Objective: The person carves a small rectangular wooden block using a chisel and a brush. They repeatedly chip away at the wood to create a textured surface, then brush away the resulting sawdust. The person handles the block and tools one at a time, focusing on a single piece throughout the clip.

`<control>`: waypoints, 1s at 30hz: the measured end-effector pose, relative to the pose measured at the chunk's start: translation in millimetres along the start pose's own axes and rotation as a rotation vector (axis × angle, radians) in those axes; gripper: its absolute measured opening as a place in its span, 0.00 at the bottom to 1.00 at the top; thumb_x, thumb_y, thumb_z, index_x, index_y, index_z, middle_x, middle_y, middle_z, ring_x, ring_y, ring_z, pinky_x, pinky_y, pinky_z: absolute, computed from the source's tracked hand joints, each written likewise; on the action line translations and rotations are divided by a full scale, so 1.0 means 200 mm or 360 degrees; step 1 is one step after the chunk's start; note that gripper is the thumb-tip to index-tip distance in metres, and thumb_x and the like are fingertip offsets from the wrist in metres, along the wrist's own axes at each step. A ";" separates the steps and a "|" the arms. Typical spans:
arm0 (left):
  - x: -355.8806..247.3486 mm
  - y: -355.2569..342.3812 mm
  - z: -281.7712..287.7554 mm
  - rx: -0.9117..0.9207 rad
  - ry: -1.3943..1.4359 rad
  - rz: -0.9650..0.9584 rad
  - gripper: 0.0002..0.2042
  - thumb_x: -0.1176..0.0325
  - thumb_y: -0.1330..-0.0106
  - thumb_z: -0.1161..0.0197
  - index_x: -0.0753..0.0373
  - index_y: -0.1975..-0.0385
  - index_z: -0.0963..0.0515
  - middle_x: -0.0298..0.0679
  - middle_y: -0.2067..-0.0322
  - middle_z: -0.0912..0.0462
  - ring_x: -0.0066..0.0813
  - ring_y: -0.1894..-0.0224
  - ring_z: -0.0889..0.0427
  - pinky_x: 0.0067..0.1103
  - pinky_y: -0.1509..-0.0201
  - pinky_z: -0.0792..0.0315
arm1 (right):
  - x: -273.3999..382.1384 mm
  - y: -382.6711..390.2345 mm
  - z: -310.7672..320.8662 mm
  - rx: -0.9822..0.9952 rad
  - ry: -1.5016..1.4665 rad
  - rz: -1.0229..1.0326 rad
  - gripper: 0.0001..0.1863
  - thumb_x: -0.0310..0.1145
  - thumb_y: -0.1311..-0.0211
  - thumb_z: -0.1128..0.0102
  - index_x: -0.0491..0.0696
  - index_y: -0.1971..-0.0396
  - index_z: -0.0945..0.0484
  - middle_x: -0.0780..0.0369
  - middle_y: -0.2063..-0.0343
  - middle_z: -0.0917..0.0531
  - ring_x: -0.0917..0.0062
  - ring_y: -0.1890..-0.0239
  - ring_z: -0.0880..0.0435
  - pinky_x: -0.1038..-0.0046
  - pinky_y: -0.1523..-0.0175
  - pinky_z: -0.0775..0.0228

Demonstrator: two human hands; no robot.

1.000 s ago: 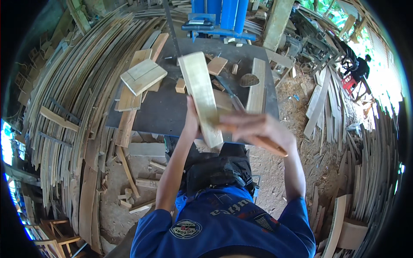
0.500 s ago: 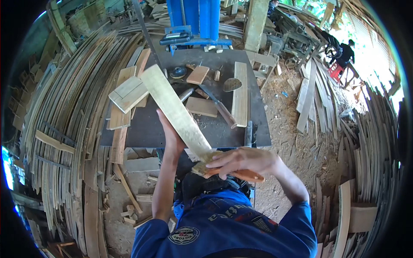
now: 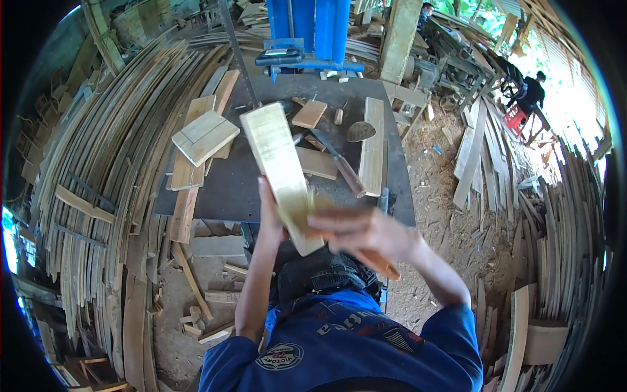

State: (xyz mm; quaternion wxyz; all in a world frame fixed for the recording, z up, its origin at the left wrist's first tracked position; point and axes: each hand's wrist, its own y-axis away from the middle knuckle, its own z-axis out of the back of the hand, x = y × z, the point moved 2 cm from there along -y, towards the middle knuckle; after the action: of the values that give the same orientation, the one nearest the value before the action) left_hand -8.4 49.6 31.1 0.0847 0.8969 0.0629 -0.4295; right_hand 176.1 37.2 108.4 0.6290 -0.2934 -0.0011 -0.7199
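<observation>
My left hand point(image 3: 270, 212) is closed round the left edge of a pale wooden board point(image 3: 274, 147), which slants up and away over the near part of the dark table. In my right hand point(image 3: 375, 236), blurred by motion, is a flat brush with an orange-brown wooden handle point(image 3: 380, 265). Its smeared bristles lie against the lower part of the board. Beyond the board are a knife with a wooden handle point(image 3: 351, 176), a flat round disc point(image 3: 361, 132) on a long plank point(image 3: 372, 160), and a small wood block point(image 3: 309, 114).
The dark table point(image 3: 228, 202) has a thin upright blade point(image 3: 241, 59) at its far left and a blue machine column point(image 3: 307, 32) behind. Board pieces point(image 3: 206, 137) overlap its left edge. Long planks point(image 3: 104, 189) line the left side; more stacks stand right. A person point(image 3: 532, 95) sits far right.
The board has turned more upright and shifted right. My right hand has moved the brush from the board's lower end up onto its face. The view has shifted slightly.
</observation>
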 end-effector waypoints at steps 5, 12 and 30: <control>-0.06 -0.02 0.11 0.0289 0.0259 -0.0093 0.41 0.28 0.49 0.62 0.61 0.50 0.37 0.35 0.64 0.30 0.34 0.68 0.25 0.31 0.72 0.26 | 0.01 0.09 -0.19 0.0875 -0.0778 -0.0139 0.11 0.39 0.46 0.49 0.48 0.69 0.26 0.55 0.46 0.32 0.59 0.43 0.35 0.64 0.42 0.39; -0.13 0.05 -0.02 0.0200 0.0101 -0.0067 0.21 0.61 0.42 0.47 0.63 0.52 0.40 0.44 0.68 0.27 0.35 0.68 0.22 0.29 0.67 0.24 | 0.00 -0.08 0.02 0.0567 -0.1001 0.0162 0.08 0.23 0.56 0.42 0.47 0.71 0.23 0.52 0.51 0.27 0.61 0.56 0.22 0.74 0.58 0.28; 0.04 0.23 -0.03 0.0439 -0.0266 -0.0371 0.35 0.49 0.42 0.44 0.64 0.41 0.48 0.46 0.52 0.30 0.31 0.47 0.32 0.25 0.45 0.35 | -0.17 -0.13 0.56 -0.0806 -0.0290 -0.0059 0.05 0.17 0.57 0.44 0.44 0.84 0.26 0.53 0.61 0.21 0.71 0.69 0.20 0.75 0.63 0.29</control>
State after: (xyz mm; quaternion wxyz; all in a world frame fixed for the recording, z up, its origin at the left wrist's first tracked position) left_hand 9.7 5.9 34.0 -0.0844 0.8479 0.0997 -0.5139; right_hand 200.5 115.8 196.5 0.5196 -0.5049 0.1170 -0.6793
